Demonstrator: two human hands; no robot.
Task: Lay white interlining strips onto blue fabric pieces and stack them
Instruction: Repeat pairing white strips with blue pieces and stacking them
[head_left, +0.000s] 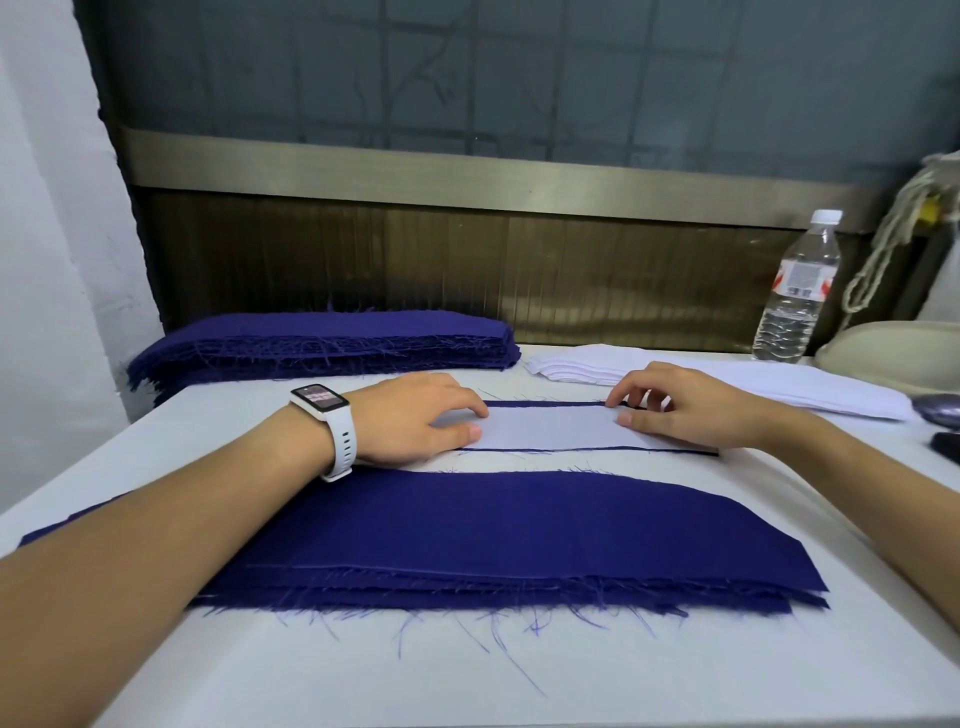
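Observation:
A white interlining strip (550, 428) lies on a blue fabric piece (545, 404) in the middle of the table; only thin blue edges show around it. My left hand (415, 421) rests on the strip's left end, fingers laid flat. My right hand (680, 410) touches its right end with bent fingertips at the far edge. A stack of blue pieces (467, 540) lies nearer me, partly under my left forearm. A taller pile of blue pieces (322, 343) sits at the back left. A pile of white strips (587, 366) sits at the back right.
A plastic water bottle (797, 291) stands at the back right beside a beige rounded object (898, 353) and a hanging rope (893, 244). Dark objects (940, 410) lie at the right edge. A wall panel runs behind the white table (467, 686).

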